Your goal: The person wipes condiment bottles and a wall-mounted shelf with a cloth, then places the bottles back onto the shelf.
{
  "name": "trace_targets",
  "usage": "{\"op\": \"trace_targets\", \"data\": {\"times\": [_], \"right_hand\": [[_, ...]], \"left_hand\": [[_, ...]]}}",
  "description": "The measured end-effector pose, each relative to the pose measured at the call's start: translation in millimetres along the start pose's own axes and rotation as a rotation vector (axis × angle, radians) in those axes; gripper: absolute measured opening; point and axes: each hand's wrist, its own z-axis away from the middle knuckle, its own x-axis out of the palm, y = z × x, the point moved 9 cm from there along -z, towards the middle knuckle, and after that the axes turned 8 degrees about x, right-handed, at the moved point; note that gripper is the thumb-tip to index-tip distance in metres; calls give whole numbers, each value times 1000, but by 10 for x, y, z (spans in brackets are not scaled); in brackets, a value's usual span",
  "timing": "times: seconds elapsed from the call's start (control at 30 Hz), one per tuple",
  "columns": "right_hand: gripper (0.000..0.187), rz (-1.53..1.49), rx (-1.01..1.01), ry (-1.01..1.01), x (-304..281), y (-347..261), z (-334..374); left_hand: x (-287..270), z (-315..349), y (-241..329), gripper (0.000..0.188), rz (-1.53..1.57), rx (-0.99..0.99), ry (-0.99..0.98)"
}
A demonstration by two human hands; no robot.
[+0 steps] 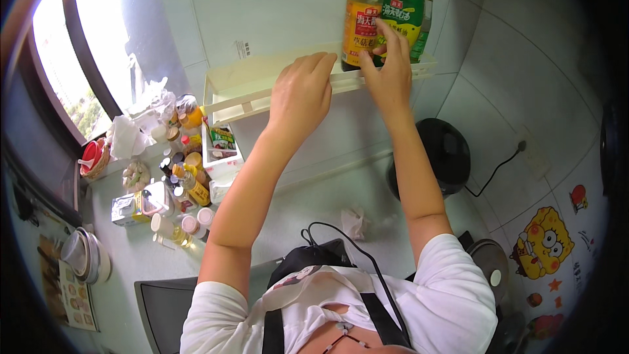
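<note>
A long cream shelf rack [239, 101] with a low front rail is fixed to the tiled wall. At its right end stand a dark sauce bottle [362, 16] with a yellow and red label, a green squeeze bottle [403, 10] with a yellow cap, and a slimmer green bottle [426, 6] partly behind. My left hand [301, 95] is at the front rail, fingers together and bent over it; its palm is hidden. My right hand [391, 78] is in front of the bottles, thumb and fingers apart, close to the sauce bottle. Whether it touches the bottle is unclear.
Below on the counter, several jars and bottles [196, 190] crowd the left, near a white bin [219, 151] with packets. A black rounded appliance [445, 154] with a cord stands at the right. A crumpled tissue [354, 223] lies on the counter. A window [85, 59] is at the left.
</note>
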Motion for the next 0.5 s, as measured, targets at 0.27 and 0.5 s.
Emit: {"op": "trace_targets", "data": {"times": [0.27,0.5], "right_hand": [[23,-411,-281,-130,419,-604,1001],[19,-560,-163,-748,1530,-883,2266]], "left_hand": [[-618,1201,-22,30,-30,-171,-22],[-1165,3008,-312,26,-203,-608,-187]]}}
